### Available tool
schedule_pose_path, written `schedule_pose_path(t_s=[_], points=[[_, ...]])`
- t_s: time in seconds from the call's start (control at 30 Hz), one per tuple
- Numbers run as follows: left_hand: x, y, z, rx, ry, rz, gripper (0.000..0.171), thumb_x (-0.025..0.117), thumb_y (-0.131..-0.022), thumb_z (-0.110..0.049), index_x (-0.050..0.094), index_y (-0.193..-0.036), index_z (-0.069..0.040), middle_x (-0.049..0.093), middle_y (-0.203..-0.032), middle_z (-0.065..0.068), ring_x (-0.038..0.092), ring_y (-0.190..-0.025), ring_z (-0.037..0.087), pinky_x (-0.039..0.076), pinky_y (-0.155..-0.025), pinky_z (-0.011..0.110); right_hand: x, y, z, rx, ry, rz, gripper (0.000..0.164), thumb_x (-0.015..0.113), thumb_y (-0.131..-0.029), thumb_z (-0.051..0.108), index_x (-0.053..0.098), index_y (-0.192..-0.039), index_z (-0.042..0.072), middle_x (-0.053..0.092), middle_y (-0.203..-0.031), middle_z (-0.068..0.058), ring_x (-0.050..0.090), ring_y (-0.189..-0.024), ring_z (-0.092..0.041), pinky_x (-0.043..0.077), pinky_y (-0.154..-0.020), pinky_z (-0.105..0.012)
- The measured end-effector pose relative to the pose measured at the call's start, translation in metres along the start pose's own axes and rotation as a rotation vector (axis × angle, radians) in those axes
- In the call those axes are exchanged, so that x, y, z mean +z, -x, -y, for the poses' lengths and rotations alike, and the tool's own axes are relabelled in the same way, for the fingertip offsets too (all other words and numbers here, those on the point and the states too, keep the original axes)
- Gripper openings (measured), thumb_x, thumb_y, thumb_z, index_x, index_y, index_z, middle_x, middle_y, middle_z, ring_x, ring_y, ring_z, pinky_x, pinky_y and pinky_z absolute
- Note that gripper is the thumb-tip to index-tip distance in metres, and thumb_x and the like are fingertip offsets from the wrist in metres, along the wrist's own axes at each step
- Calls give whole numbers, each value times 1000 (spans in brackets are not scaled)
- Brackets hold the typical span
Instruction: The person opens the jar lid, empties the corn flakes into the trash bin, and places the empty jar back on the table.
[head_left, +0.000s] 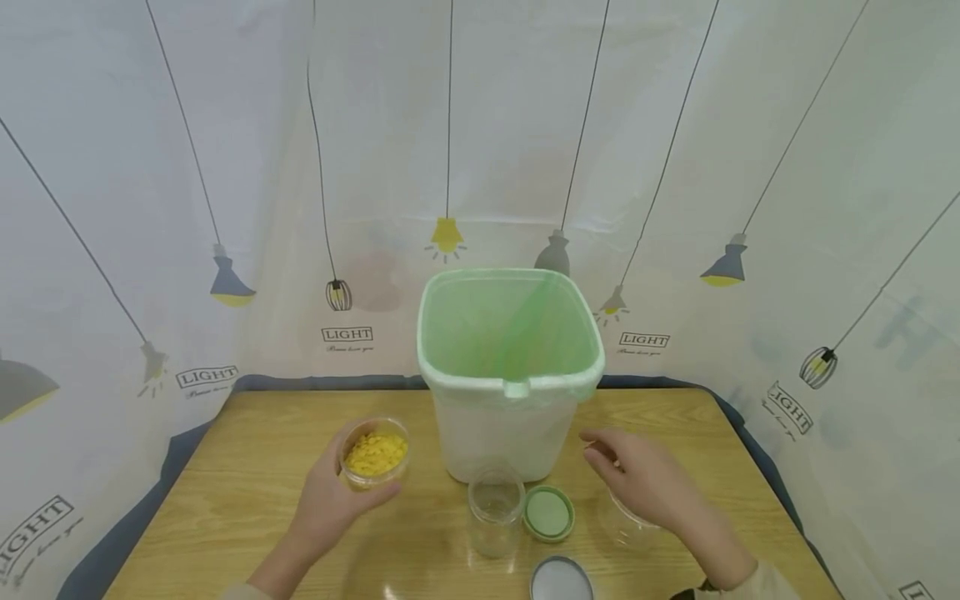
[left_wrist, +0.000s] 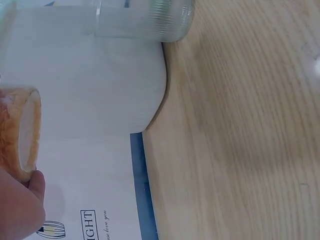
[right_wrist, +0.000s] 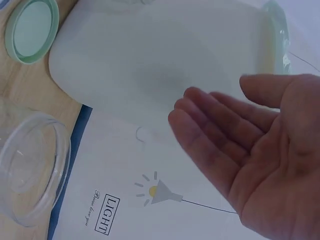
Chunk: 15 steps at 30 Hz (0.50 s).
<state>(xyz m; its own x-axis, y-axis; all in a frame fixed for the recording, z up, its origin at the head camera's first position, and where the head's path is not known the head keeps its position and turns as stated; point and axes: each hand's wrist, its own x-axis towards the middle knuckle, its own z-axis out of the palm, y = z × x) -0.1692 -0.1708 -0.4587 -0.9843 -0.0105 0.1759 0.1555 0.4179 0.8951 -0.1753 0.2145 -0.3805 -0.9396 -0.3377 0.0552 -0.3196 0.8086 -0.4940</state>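
In the head view my left hand (head_left: pixel 326 504) grips a clear round jar (head_left: pixel 375 481) filled with yellow pieces (head_left: pixel 377 453), raised to the left of a bin. The left wrist view shows the base of this jar (left_wrist: pixel 29 135) and the fingers (left_wrist: pixel 37 187) against it. My right hand (head_left: pixel 651 482) is in the air to the right of the bin, holding nothing. Its fingers are loosely bent and the palm (right_wrist: pixel 270 170) faces the right wrist camera. Below that hand stands an open clear jar (head_left: pixel 632 533), partly hidden by it in the head view.
A white bin (head_left: pixel 510 433) with a light green liner (head_left: pixel 480 380) stands mid-table at the back. Before it are a clear jar (head_left: pixel 497 525), a green lid (head_left: pixel 548 512) and a grey-rimmed lid (head_left: pixel 561 581). A lamp-printed curtain (head_left: pixel 375 167) surrounds the wooden table (head_left: pixel 247 467).
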Motion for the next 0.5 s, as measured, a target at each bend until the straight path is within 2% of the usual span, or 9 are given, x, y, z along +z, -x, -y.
schedule_pose_path(t_s=[0.13, 0.27, 0.4, 0.5], points=[[-4, -3, -4, -13, -34, -23, 90, 89, -67, -34, 41, -143, -20, 48, -147, 4, 40, -139, 29, 31, -114, 60, -7, -9, 2, 76, 38, -56, 44, 40, -105, 28, 51, -136, -2, 67, -121, -18, 64, -111, -35, 53, -91, -51], [-10, -6, -10, -19, -51, -38, 91, 89, -67, -34, 42, -143, -19, 48, -146, 6, 42, -137, 29, 33, -113, 58, -15, -18, 2, 138, 9, -92, 49, 33, -107, 26, 39, -142, -6, 64, -124, -24, 61, -115, -41, 51, -92, -55], [-16, -11, -15, -21, -75, -44, 90, 88, -69, -33, 40, -144, -17, 47, -147, 6, 43, -137, 30, 37, -112, 55, -26, -30, -1, 102, 0, -148, 44, 34, -106, 21, 43, -139, -8, 65, -120, -25, 64, -108, -39, 54, -87, -54], [-22, -17, -20, -12, -86, -43, 90, 87, -70, -35, 39, -145, -18, 46, -148, 5, 42, -137, 29, 39, -111, 53, -36, -39, -1, 101, 5, -153, 43, 31, -107, 23, 50, -133, -4, 68, -108, -21, 70, -90, -31, 54, -84, -52]])
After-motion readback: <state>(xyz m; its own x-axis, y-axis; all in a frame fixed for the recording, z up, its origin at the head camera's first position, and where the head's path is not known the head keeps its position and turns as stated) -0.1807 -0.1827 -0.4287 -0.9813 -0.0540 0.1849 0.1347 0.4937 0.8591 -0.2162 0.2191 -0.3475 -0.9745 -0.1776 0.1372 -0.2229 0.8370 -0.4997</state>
